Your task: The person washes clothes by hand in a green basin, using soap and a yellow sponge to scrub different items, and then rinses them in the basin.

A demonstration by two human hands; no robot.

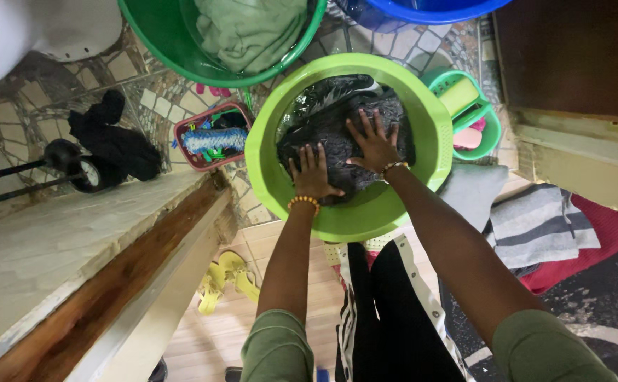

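**Hands flat on wet dark cloth in lime basin**

Hands first: left hand (314, 172) and right hand (374, 143) both lie open, fingers spread, palms pressed down on the dark garment (337, 134). No grip, no pinch, just pushing. Beaded bracelet on each wrist.

Garment sits inside the lime-green basin (266, 170), centre of frame, bunched in a wet heap; surface around it looks glossy, so probably water in there. Cannot see suds clearly.

Progress, as a judgement: wash looks mid-way. Cloth is soaked and being pressed, not yet wrung or lifted out. One pale green cloth (249, 28) already lies in the dark green basin (160, 42) at upper centre, possibly a separate soak or rinse stage; cannot tell which. Blue basin (429, 10) at top right edge, contents not visible.

Outward:
- small red basket (187, 152) of brushes and pegs, left of the lime basin
- teal basket (493, 131) with a yellow sponge, right of it
- striped grey cloth (542, 226) and red cloth (606, 240) piled at right, seemingly dry, likely still to wash
- yellow sandals (227, 279) on the floor, lower centre
- black cloth (111, 138) on the tiled floor, upper left
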